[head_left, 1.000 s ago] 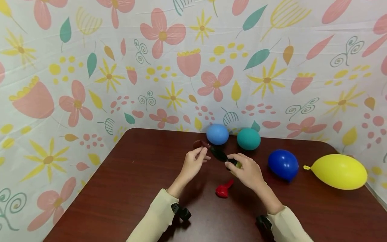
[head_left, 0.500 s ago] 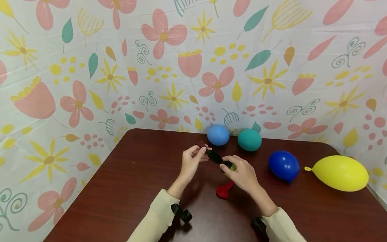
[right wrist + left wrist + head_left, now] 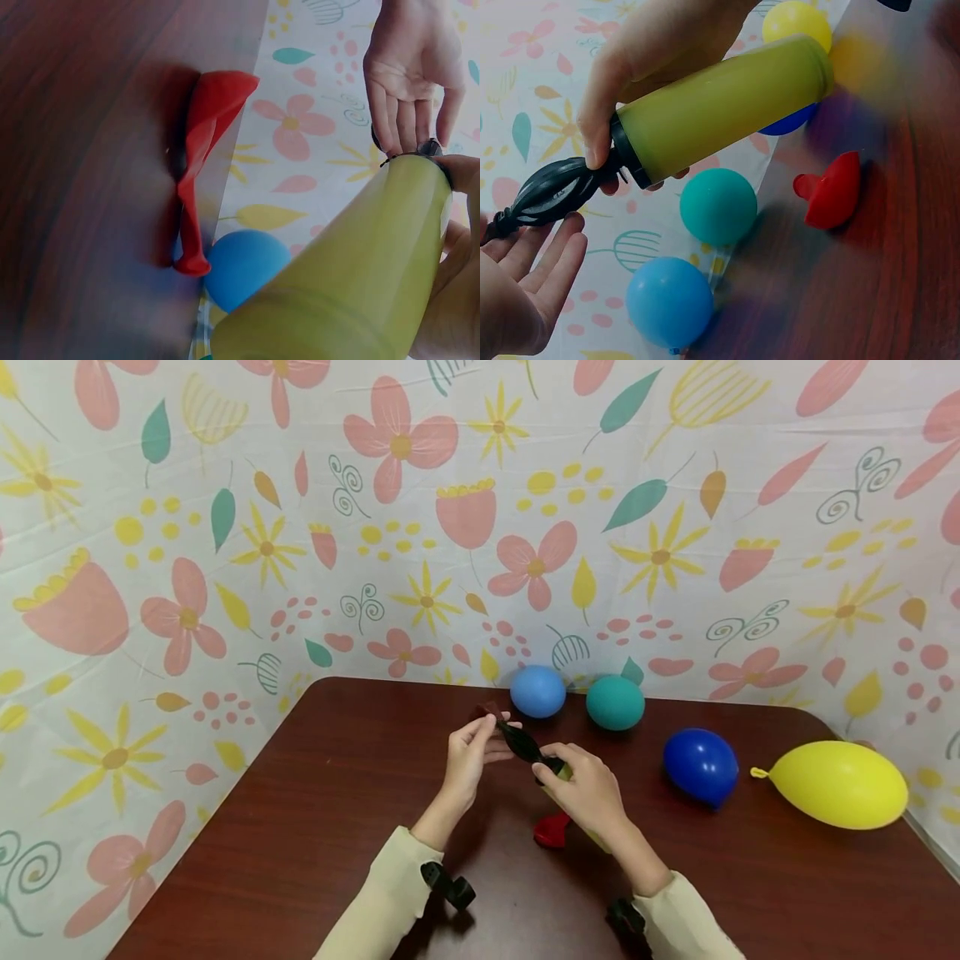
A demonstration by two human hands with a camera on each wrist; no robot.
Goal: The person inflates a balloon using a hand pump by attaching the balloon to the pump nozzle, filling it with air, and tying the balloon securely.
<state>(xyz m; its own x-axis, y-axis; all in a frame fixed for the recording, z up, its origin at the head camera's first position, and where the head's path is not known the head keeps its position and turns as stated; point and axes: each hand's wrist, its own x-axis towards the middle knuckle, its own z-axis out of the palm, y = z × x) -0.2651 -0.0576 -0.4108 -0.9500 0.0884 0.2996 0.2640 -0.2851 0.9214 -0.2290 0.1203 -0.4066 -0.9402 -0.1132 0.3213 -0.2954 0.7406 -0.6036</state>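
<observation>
My right hand (image 3: 588, 785) grips a yellow-green balloon pump (image 3: 727, 109) near its black collar. The pump's black ribbed nozzle (image 3: 551, 191) points toward my left hand (image 3: 467, 756). Between thumb and fingers, that left hand pinches a dark brown uninflated balloon (image 3: 487, 707) at the nozzle's tip; its other fingers extend beneath the nozzle. How far the balloon's neck covers the tip is hidden by the thumb. A limp red balloon (image 3: 551, 832) lies on the table below the pump, partly covered by it in the head view.
On the dark wood table (image 3: 315, 827) are inflated balloons: light blue (image 3: 537, 692) and teal (image 3: 615, 702) at the back edge, dark blue (image 3: 701, 767) and yellow (image 3: 840, 785) to the right. A flower-patterned cloth (image 3: 300, 527) hangs behind.
Both hands have shifted left with the pump and brown balloon, the right hand further than the left. The pump now covers more of the red balloon in the head view.
</observation>
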